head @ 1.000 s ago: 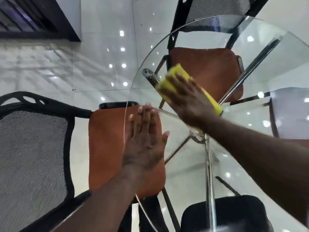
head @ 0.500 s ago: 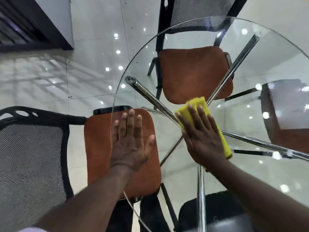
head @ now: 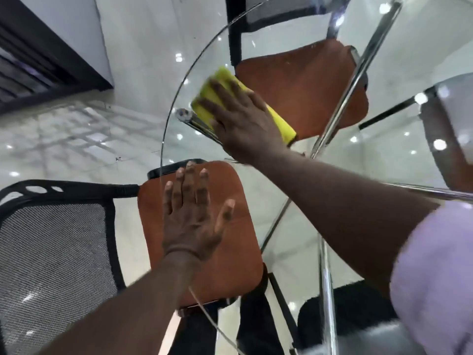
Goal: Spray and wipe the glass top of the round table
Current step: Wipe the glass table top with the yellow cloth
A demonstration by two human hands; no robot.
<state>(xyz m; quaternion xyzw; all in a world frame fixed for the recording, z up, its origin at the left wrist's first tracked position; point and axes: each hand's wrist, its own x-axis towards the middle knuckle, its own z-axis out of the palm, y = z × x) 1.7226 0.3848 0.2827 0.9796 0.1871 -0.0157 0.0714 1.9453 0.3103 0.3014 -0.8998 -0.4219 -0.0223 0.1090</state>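
The round glass table top (head: pixel 389 155) fills the right and middle of the view, its curved edge running down the left side. A yellow cloth (head: pixel 217 90) lies on the glass near the far left rim. My right hand (head: pixel 243 121) presses flat on the cloth with straight, spread fingers. Nearer to me, my left hand (head: pixel 192 216) rests flat on the glass by the left edge, fingers straight. No spray bottle is in view.
Chrome table legs (head: pixel 340 98) cross under the glass. Chairs with orange seats stand below and around the table: one at the left (head: pixel 240 252) with a black mesh back (head: pixel 51 265), one at the far side (head: pixel 307 85). The white tiled floor (head: pixel 76 139) lies to the left.
My right hand has slid the yellow cloth from the middle of the glass outward to the far left rim. My left hand has stayed flat in the same place.
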